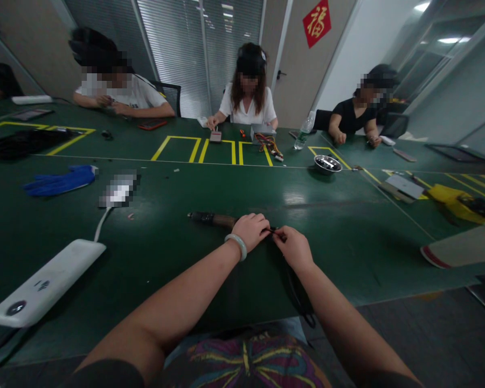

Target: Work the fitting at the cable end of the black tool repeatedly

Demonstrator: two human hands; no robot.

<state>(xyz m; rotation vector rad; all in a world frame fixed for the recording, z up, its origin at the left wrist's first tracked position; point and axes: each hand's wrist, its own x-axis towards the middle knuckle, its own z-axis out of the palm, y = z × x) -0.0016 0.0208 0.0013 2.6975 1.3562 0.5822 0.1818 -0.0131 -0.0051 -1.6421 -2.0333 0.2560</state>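
Observation:
A long, dark, rod-shaped tool [217, 219], possibly a corded electric screwdriver, lies on the green table with its narrow tip to the left. My left hand [248, 231], with a pale bangle on the wrist, is closed over the tool's right end. Just beside it, my right hand [294, 247] pinches a thin dark cord where it meets that end. Below my right hand a black cable [294, 288] hangs in a loop over the table's near edge. My fingers partly hide the join between tool and cord.
A white power strip [52, 280] lies on the left, wired to a phone [119, 189]. Beyond it is a blue glove [60, 181]. A metal bowl [327, 164] and water bottle [304, 131] stand farther off. Several people sit across the table. A large cup [464, 245] is at right.

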